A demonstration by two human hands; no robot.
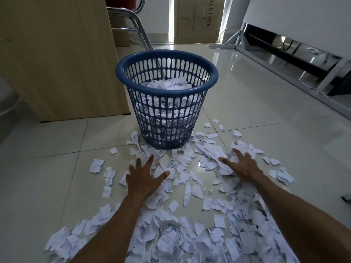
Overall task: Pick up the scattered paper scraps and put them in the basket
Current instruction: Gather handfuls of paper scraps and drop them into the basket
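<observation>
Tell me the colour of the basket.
Blue, with slotted walls; the basket shows clearly in the head view.

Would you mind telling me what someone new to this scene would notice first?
The blue slotted basket stands mid-floor, already well filled with white paper. Torn paper scraps litter the tiled floor from its base toward the camera, and the left hand and right hand lie spread on them just before it.
</observation>
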